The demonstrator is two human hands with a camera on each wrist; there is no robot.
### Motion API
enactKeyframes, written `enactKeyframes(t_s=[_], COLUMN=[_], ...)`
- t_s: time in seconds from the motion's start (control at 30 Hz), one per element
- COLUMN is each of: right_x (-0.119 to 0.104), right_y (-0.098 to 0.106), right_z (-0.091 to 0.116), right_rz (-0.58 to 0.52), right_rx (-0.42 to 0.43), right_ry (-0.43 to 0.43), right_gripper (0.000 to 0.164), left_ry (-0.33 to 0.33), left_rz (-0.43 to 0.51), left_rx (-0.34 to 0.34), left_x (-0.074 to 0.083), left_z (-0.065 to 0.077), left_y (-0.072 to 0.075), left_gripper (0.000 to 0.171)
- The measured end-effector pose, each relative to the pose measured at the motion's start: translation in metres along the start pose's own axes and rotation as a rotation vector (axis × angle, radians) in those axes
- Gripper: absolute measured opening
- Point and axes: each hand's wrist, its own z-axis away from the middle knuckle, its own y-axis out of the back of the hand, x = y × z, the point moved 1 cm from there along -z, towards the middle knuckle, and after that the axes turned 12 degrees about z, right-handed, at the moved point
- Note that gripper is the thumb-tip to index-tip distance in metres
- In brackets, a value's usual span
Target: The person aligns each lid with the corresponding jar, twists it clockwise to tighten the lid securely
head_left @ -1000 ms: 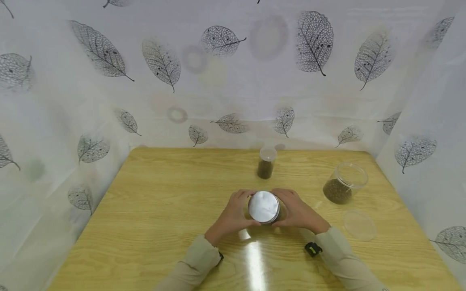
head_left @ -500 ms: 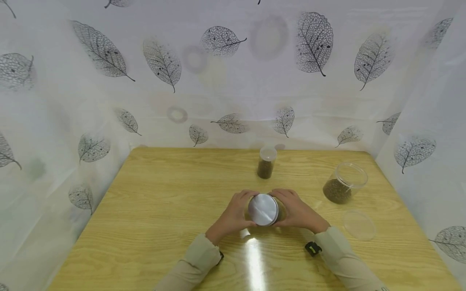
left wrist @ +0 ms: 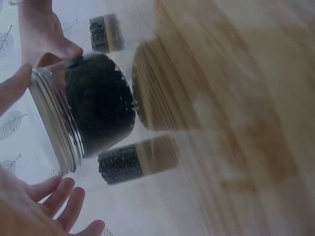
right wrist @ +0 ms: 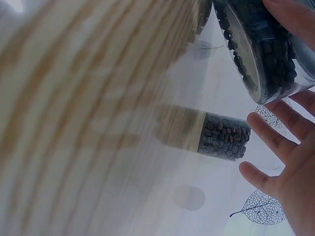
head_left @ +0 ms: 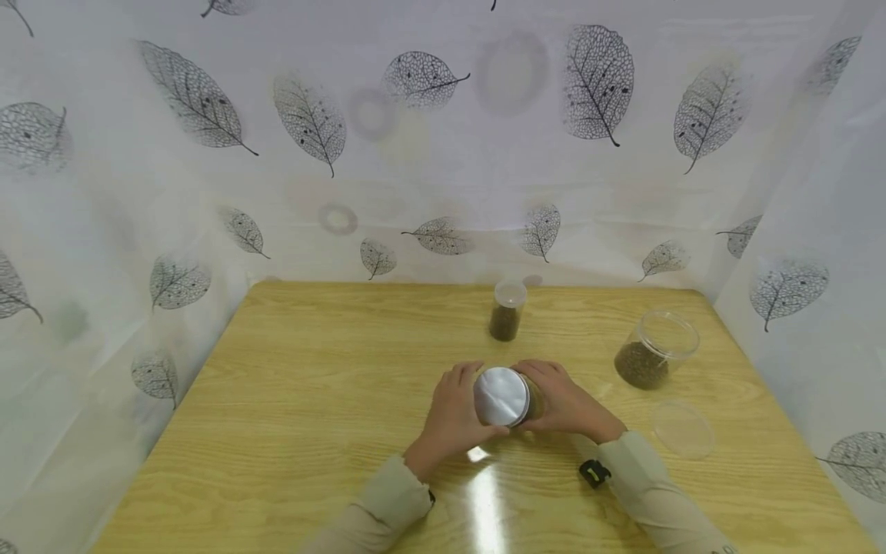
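Observation:
A clear jar [left wrist: 98,105] of dark beans, topped by a silver screw lid [head_left: 501,396], leans to the left just above the table. My right hand [head_left: 564,400] grips its body; in the right wrist view the thumb [right wrist: 295,19] lies over the glass and some fingertips support it underneath. My left hand [head_left: 453,415] is spread around the lid, its thumb right at the rim. Loosely extended, its other fingers [left wrist: 64,199] stand a little apart from the lid in the left wrist view.
Behind the hands stands a small capped jar [head_left: 504,319] with beans. At the right are a wide topless jar [head_left: 644,363] partly filled with dark beans and a clear round lid [head_left: 684,429] lying flat. A leaf-patterned curtain [head_left: 443,169] borders the wooden table [head_left: 311,369].
The jar's lid has tipped slightly leftward compared with a second ago. My left hand has loosened from the lid and its thumb has swung toward the near right. My right hand has stayed put.

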Motion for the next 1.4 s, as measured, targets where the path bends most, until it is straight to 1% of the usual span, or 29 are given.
enactKeyframes(t_s=[0.1,0.23,0.33,0.43,0.5,0.57,0.7,0.8,0.87,0.93,1.0,1.13,1.2,1.3,1.4], right_x=[0.0,0.0,0.0,0.0,0.0,0.0,0.0,0.0,0.0,0.0,0.001,0.001,0.001,0.001,0.0], right_y=[0.0,0.0,-0.001,-0.001,0.0,0.0,-0.001,-0.001,-0.001,-0.001,-0.002,-0.001,-0.001,-0.001,-0.002], right_z=[0.0,0.001,0.001,0.001,0.001,0.001,0.002,0.002,0.002,0.002,0.002,0.002,0.001,0.001,0.0], right_rz=[0.005,-0.002,-0.016,-0.018,-0.015,-0.01,-0.01,-0.015,-0.025,-0.033,-0.037,-0.039,-0.042,-0.035,-0.029], right_rx=[0.006,0.001,-0.014,-0.017,-0.014,-0.01,-0.028,-0.038,-0.041,-0.037,-0.038,-0.04,-0.036,-0.018,0.002], right_ry=[0.001,-0.006,-0.018,-0.02,-0.016,-0.009,-0.017,-0.022,-0.026,-0.021,-0.023,-0.035,-0.037,-0.022,-0.005], right_gripper=[0.087,0.088,0.087,0.087,0.087,0.088,0.087,0.087,0.087,0.086,0.086,0.087,0.086,0.085,0.084], left_ry=[0.012,0.031,0.017,-0.019,-0.044,-0.063,-0.053,-0.041,-0.034,-0.01,0.043,0.163,0.199,0.211,0.203], left_rz=[-0.035,-0.058,-0.05,-0.017,0.005,0.028,0.092,0.121,0.113,0.103,0.11,0.189,0.224,0.242,0.269], left_rx=[0.037,0.045,0.049,0.045,0.02,-0.024,-0.133,-0.167,-0.159,-0.138,-0.107,-0.041,-0.017,-0.009,-0.002], left_x=[0.004,0.005,0.005,0.004,0.002,-0.002,-0.01,-0.012,-0.012,-0.01,-0.008,-0.003,-0.002,-0.002,-0.003], left_z=[0.001,0.003,0.003,0.001,-0.001,-0.004,-0.009,-0.01,-0.008,-0.005,-0.001,0.006,0.008,0.009,0.008], left_y=[-0.003,-0.005,-0.005,-0.003,-0.001,0.001,0.004,0.006,0.006,0.005,0.004,0.0,-0.002,-0.005,-0.007], left_gripper=[0.095,0.09,0.088,0.088,0.088,0.088,0.089,0.09,0.092,0.093,0.094,0.089,0.085,0.083,0.082])
